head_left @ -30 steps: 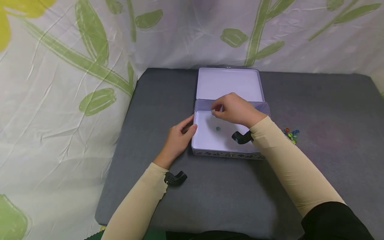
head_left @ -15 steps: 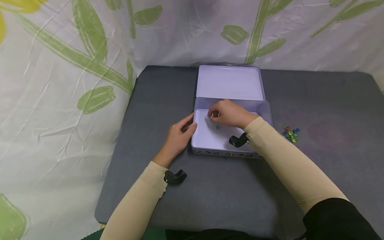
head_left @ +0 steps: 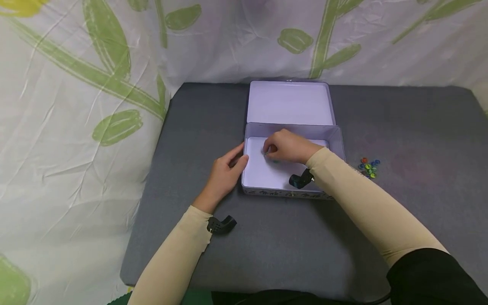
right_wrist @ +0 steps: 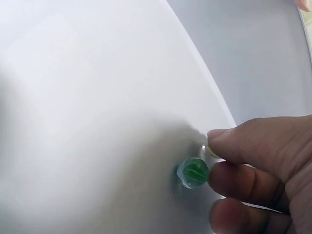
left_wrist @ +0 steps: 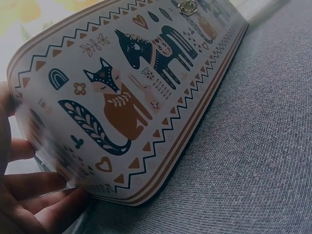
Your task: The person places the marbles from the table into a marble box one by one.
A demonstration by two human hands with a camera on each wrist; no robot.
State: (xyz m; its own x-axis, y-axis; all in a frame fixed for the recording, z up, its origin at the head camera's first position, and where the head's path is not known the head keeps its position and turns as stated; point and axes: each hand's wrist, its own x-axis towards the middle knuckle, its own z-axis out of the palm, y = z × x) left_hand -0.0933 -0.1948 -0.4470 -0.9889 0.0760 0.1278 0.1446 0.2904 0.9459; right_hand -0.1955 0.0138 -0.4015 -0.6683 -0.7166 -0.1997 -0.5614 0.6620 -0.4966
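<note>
The right hand (head_left: 291,146) reaches into the left half of an open metal box (head_left: 259,174), thumb and forefinger pinching a small marble (right_wrist: 213,153). Only a yellowish sliver of this marble shows in the right wrist view; the fingertips cover the rest, so its full colour cannot be told. A clear green marble (right_wrist: 193,172) lies on the box floor right by the forefinger; whether they touch is unclear. From the head view it is a faint blur under the hand.

The left hand (head_left: 223,176) lies with loose, fairly straight fingers against the box's left side, thumb at the rim. Its wrist view cuts off much of the hand at the left edge, and the box's left end is blurred there. The near wall (left_wrist: 122,112) is sharper, printed with a fox and a horse-like animal; the clasp (left_wrist: 187,7) sits at the top border, and the wall's right end is cut off.

The lid (head_left: 287,102) is folded back on the far side. The right forearm hides the box's near right corner. Just right of it, a cluster of marbles (head_left: 367,167) in red, blue, green and yellow lies on the grey table (head_left: 411,203), too small to count reliably.
</note>
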